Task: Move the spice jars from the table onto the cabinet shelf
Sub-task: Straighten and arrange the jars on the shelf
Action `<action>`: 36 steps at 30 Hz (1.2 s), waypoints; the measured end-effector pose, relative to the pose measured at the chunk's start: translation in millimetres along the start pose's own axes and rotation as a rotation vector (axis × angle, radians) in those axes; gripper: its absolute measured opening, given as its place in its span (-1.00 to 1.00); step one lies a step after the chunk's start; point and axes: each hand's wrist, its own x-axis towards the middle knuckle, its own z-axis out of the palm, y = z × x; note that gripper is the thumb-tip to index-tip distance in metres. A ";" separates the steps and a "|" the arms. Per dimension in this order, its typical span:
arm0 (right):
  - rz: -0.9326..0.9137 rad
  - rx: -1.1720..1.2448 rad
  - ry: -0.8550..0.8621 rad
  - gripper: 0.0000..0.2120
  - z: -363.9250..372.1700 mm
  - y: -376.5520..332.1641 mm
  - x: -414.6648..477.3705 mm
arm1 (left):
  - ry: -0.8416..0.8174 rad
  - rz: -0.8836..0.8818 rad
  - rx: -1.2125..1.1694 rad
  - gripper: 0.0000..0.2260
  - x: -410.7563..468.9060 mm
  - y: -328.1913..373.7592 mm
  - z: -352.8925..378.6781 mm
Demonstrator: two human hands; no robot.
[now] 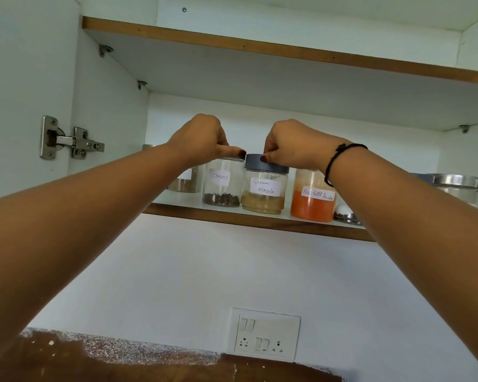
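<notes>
Glass jars sit in a row on the cabinet shelf (260,220). The left hand (202,139) grips the Cloves jar (222,186) by its lid, and the right hand (293,144) pinches the grey lid of the Garam Masala jar (264,191) just beside it. The Red Chilli Powder jar (312,201) is next along.

A white cabinet shelf with a brown wooden front edge (260,221) carries the jars, all upright near its near edge. On the left, a clear glass jar labelled "Cloves" (222,188) has dark cloves at its bottom. Just beside it on the right, a grey-lidded glass jar labelled "Garam Masala" (264,194) holds a low layer of tan powder. Farther right, a glass jar labelled "Red Chilli Powder" (313,208) is roughly half full of orange-red powder. A glass jar of brownish spice (185,183) stands farther left and farther back.
</notes>
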 end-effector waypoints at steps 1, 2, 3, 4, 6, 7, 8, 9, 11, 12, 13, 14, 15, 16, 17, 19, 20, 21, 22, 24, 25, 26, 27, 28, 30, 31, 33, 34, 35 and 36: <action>0.003 -0.015 -0.006 -0.74 0.1 -2.0 1.3 | 0.002 -0.013 -0.025 -0.52 -0.3 0.7 1.0; 0.005 -0.029 -0.010 -0.74 0.4 -3.4 2.6 | -0.003 -0.032 -0.059 -0.53 -0.9 1.5 1.8; 0.008 -0.040 -0.012 -0.73 0.7 -4.3 3.6 | -0.012 -0.050 -0.093 -0.54 -1.4 1.5 2.7; 0.009 -0.050 -0.012 -0.73 1.4 -4.8 4.4 | -0.019 -0.055 -0.117 -0.56 -2.2 1.1 3.3; 0.014 -0.078 -0.006 -0.73 3.6 -4.7 5.7 | -0.035 -0.015 -0.136 -0.59 -3.8 -3.8 2.1; 0.019 -0.098 -0.001 -0.73 5.1 -4.7 6.6 | -0.048 0.021 -0.141 -0.61 -5.1 -7.3 -0.3; 0.022 -0.119 0.007 -0.73 6.8 -4.8 7.5 | -0.071 0.055 -0.145 -0.65 -7.2 -11.4 -3.7; 0.025 -0.135 0.016 -0.74 8.7 -4.8 8.9 | -0.100 0.086 -0.145 -0.67 -9.3 -14.9 -7.1; 0.025 -0.147 0.039 -0.76 13.0 -4.4 12.5 | -0.144 0.128 -0.125 -0.69 -11.4 -19.7 -11.1; 0.024 -0.149 0.059 -0.78 16.3 -4.7 14.8 | -0.150 0.135 -0.112 -0.69 -11.7 -20.4 -11.6; 0.026 -0.159 0.082 -0.81 19.8 -4.4 16.3 | -0.146 0.134 -0.103 -0.69 -11.1 -19.7 -10.5; 0.032 -0.175 0.108 -0.83 24.4 -4.4 17.6 | -0.138 0.131 -0.098 -0.69 -10.0 -18.7 -8.6; 0.041 -0.193 0.132 -0.85 30.0 -4.3 19.4 | -0.132 0.127 -0.097 -0.69 -8.5 -18.7 -6.6; 0.048 -0.206 0.152 -0.87 35.3 -3.7 21.1 | -0.130 0.124 -0.099 -0.69 -6.9 -19.2 -4.6; 0.055 -0.211 0.163 -0.88 40.0 -2.4 23.1 | -0.128 0.119 -0.102 -0.68 -5.5 -20.2 -2.7; 0.065 -0.190 0.165 -0.88 46.1 1.7 27.2 | -0.129 0.107 -0.115 -0.68 -2.6 -24.2 0.4; 0.068 -0.167 0.162 -0.87 47.6 4.0 29.0 | -0.131 0.102 -0.126 -0.68 -1.3 -26.4 1.6; 0.071 -0.142 0.159 -0.85 48.8 6.2 31.0 | -0.134 0.097 -0.138 -0.68 0.0 -28.1 2.8; 0.072 -0.122 0.160 -0.84 50.1 7.6 32.8 | -0.136 0.094 -0.146 -0.69 1.0 -29.3 3.9; 0.073 -0.109 0.167 -0.83 53.4 8.3 36.7 | -0.137 0.092 -0.150 -0.69 3.6 -31.7 6.5; 0.073 -0.111 0.172 -0.84 55.6 7.8 38.9 | -0.136 0.092 -0.147 -0.69 5.0 -32.7 7.9; 0.074 -0.113 0.181 -0.85 57.9 7.1 40.9 | -0.134 0.095 -0.141 -0.69 6.6 -33.8 9.3; 0.073 -0.115 0.191 -0.86 60.3 6.5 43.1 | -0.135 0.096 -0.135 -0.69 8.6 -34.8 10.6; 0.072 -0.117 0.202 -0.87 62.7 5.8 44.8 | -0.137 0.097 -0.128 -0.69 10.6 -35.7 11.8; 0.073 -0.122 0.215 -0.86 68.1 4.8 48.2 | -0.141 0.097 -0.120 -0.69 14.5 -37.4 14.5; 0.073 -0.126 0.220 -0.86 71.2 4.6 50.4 | -0.143 0.095 -0.119 -0.69 16.6 -38.5 15.8; 0.074 -0.133 0.225 -0.85 77.0 4.8 54.7 | -0.143 0.091 -0.117 -0.70 20.7 -41.6 19.1; 0.074 -0.134 0.227 -0.84 79.6 5.2 57.0 | -0.141 0.091 -0.115 -0.70 22.8 -43.4 21.2; 0.073 -0.133 0.227 -0.84 82.2 6.1 59.6 | -0.141 0.090 -0.113 -0.70 24.8 -45.3 23.3; 0.071 -0.129 0.223 -0.84 84.0 7.1 61.7 | -0.140 0.089 -0.113 -0.70 26.9 -47.2 25.5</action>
